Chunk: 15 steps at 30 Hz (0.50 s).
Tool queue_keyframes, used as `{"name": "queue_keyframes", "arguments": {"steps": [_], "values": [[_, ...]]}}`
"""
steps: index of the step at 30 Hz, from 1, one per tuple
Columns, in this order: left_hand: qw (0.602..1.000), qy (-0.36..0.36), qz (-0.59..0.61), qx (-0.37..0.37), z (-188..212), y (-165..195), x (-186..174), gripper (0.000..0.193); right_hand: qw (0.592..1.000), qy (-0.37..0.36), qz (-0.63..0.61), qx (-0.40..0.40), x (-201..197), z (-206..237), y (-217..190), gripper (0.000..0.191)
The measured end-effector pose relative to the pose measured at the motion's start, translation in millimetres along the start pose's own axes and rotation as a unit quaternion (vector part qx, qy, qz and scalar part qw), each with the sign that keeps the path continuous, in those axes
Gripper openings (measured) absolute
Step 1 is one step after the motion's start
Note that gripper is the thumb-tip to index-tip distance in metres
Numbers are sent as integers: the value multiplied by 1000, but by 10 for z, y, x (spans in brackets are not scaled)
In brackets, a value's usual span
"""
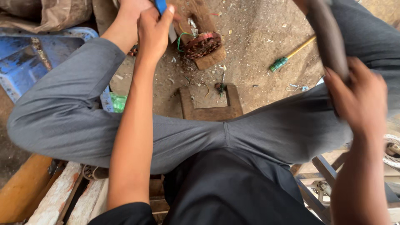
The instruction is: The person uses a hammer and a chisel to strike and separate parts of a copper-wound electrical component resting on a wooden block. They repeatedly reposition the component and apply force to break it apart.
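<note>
I sit with my knees apart in grey trousers, looking down at a dirt floor. My left hand point(153, 30) is closed around a blue-handled tool point(160, 6) held upright, just left of a round copper-wound coil point(203, 45) that rests on a wooden block point(210, 58). My right hand point(357, 98) grips a dark wooden handle point(329, 37) that rises toward the top edge; it is motion-blurred and its head is out of view.
A small square wooden frame point(211, 111) lies on the ground between my legs. A tool with a yellow shaft and green grip point(291, 54) lies to the right. A blue plastic object point(25, 62) sits at left, with metal parts point(391, 150) at right.
</note>
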<state>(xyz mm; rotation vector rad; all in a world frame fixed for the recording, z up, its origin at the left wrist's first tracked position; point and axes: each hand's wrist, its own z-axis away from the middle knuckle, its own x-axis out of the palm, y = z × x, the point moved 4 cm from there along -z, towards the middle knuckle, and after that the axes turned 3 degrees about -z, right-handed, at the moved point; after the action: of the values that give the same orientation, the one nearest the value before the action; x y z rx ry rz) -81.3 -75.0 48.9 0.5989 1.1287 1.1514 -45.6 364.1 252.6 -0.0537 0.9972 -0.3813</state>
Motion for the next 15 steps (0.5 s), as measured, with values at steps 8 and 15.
{"name": "queue_keyframes", "arguments": {"steps": [8,15], "values": [[975,-63,-202,-65,728,223,5,36,978,-21,141,-155,1731,-1635,-555,46],[934,-211,-284,54,1048,-82,795,17,921,-306,-233,-54,2134,-1290,-674,49]]}}
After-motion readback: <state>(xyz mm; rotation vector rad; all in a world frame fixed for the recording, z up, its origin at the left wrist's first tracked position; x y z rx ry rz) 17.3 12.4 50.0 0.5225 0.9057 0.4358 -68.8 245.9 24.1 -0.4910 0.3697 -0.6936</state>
